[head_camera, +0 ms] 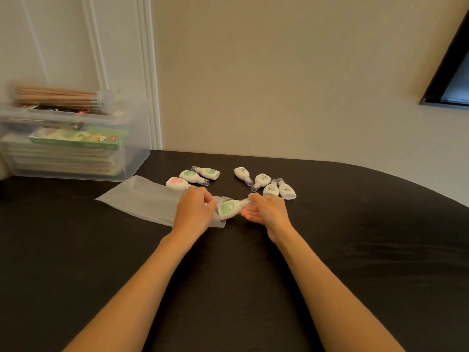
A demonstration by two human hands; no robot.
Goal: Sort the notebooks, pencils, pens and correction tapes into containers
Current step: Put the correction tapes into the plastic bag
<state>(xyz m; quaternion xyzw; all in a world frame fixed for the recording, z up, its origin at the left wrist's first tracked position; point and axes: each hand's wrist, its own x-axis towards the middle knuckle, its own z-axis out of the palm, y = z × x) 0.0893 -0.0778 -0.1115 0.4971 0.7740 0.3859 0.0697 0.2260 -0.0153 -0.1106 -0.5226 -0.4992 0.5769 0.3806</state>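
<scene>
Left hand [195, 208]: fingers curled, pinching the mouth of a frosted plastic pouch [137, 201] that lies flat on the black table [355, 250]. Right hand [266, 210]: thumb and forefinger pinch the cap end of a green correction tape [229, 209], other fingers loose. The tape's base is at the pouch mouth (inside or just at the edge, can't tell). Seven loose correction tapes [262, 179] lie just behind the hands. Far left: clear storage box [134, 161] with stacked notebooks [66, 161], pencil bundle [61, 97] on top.
</scene>
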